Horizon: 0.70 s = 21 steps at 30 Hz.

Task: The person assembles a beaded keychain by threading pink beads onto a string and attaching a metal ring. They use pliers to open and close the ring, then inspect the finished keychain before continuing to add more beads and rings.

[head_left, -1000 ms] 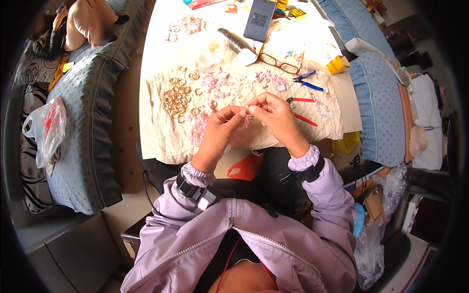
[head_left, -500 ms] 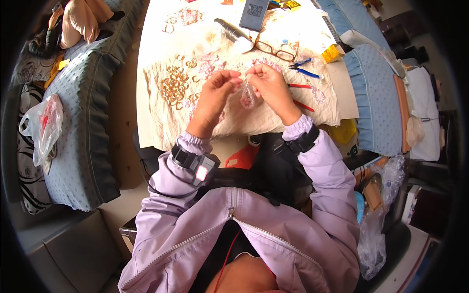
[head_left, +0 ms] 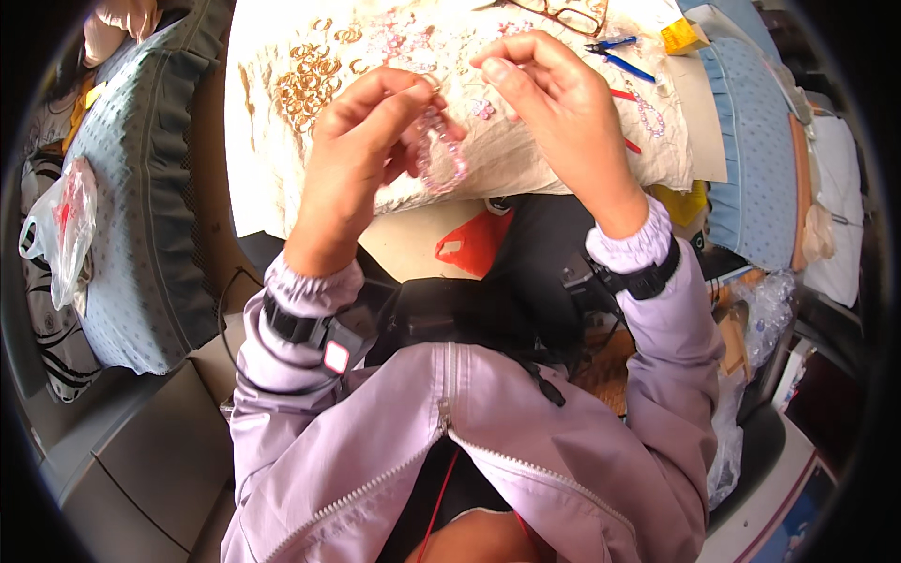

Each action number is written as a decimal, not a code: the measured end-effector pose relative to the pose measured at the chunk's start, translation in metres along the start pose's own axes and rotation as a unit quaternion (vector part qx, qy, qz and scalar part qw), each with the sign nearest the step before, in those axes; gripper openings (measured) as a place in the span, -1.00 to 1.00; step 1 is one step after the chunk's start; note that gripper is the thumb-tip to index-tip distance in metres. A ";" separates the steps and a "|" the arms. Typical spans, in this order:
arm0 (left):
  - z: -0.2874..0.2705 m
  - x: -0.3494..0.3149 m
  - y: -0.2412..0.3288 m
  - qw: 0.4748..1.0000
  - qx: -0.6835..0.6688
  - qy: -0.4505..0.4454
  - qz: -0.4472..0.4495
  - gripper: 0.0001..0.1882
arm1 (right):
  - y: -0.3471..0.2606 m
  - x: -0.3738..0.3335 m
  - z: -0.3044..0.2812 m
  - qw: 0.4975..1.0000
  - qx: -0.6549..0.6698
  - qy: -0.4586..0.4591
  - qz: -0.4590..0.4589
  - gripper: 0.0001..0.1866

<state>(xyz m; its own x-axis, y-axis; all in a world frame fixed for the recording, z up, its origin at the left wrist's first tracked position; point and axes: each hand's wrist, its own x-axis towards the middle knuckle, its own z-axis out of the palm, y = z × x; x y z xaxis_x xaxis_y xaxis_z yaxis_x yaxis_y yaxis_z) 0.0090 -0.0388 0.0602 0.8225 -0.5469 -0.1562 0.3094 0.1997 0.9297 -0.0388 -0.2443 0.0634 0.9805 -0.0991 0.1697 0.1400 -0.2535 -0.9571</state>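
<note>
A loop of pink beads (head_left: 453, 167) hangs from the pinched fingers of my left hand (head_left: 352, 131), above the front part of the cloth-covered table (head_left: 526, 169). Apart from it, to the right, my right hand (head_left: 568, 117) has thumb and forefinger pressed together; what they hold, if anything, is too fine to see. On the cloth between both hands lies a small pink bead cluster (head_left: 481, 109). Gold-coloured rings (head_left: 308, 86) are heaped left of my left hand, and more pink beads (head_left: 399, 39) lie beyond it.
Blue-handled cutters (head_left: 624, 62), eyeglasses (head_left: 574, 19) and a yellow box (head_left: 683, 38) lie at the far right. A beaded strand (head_left: 649, 117) rests near a red-handled tool (head_left: 632, 144). Blue-covered seats (head_left: 141, 225) flank the table. A red bag (head_left: 476, 246) shows below its front edge.
My hands have moved apart, the left one carrying the bead loop leftward, the right one to the right. The view has shifted, so the table sits higher and the phone is out of sight.
</note>
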 end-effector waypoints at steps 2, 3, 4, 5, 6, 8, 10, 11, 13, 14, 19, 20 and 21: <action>-0.014 -0.018 0.006 0.996 0.048 0.071 -0.009 -0.82 | 0.005 -0.017 -0.009 1.000 -0.022 0.005 -0.018 -0.89; -0.021 -0.029 0.008 0.992 0.054 0.111 0.023 -0.83 | 0.009 -0.025 -0.016 0.998 -0.045 0.007 -0.034 -0.90; -0.029 -0.040 0.009 0.985 0.070 0.149 0.054 -0.84 | 0.012 -0.036 -0.023 0.997 -0.075 0.015 -0.015 -0.92; -0.039 -0.050 0.012 0.980 0.089 0.168 0.057 -0.84 | 0.014 -0.045 -0.030 0.995 -0.092 0.003 -0.025 -0.93; -0.051 -0.057 0.015 0.975 0.112 0.174 0.076 -0.84 | 0.016 -0.052 -0.037 0.993 -0.108 -0.008 -0.039 -0.94; -0.072 -0.065 0.010 0.977 0.062 0.185 0.083 -0.84 | 0.015 -0.066 -0.049 0.985 -0.173 -0.007 -0.007 -0.93; -0.093 -0.061 -0.002 0.952 0.105 0.260 0.121 -0.83 | 0.017 -0.075 -0.055 0.977 -0.211 -0.005 0.020 -0.93; -0.103 -0.059 -0.009 0.934 0.146 0.288 0.154 -0.82 | 0.020 -0.079 -0.054 0.979 -0.192 -0.005 0.066 -0.93; -0.118 -0.056 -0.022 0.896 0.220 0.331 0.200 -0.81 | 0.029 -0.081 -0.053 0.968 -0.245 -0.047 0.018 -0.93; -0.125 -0.056 -0.027 0.897 0.174 0.359 0.187 -0.81 | 0.034 -0.081 -0.053 0.961 -0.269 -0.068 -0.004 -0.92; -0.139 -0.061 -0.045 0.899 0.073 0.406 0.146 -0.81 | 0.070 -0.060 -0.055 0.924 -0.347 -0.061 -0.147 -0.89; -0.140 -0.061 -0.047 0.893 0.083 0.417 0.148 -0.81 | 0.074 -0.060 -0.054 0.926 -0.344 -0.056 -0.144 -0.89; -0.141 -0.060 -0.050 0.888 0.133 0.409 0.162 -0.82 | 0.077 -0.060 -0.054 0.929 -0.338 -0.052 -0.139 -0.90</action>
<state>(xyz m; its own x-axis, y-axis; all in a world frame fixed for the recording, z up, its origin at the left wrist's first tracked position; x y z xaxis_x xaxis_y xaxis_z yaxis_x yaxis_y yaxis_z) 0.0110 0.0983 -0.0242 0.9530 0.2996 0.0455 -0.0417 -0.0190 0.9989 -0.0943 -0.3099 -0.0080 0.9322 0.1457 0.3313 0.3062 -0.8056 -0.5072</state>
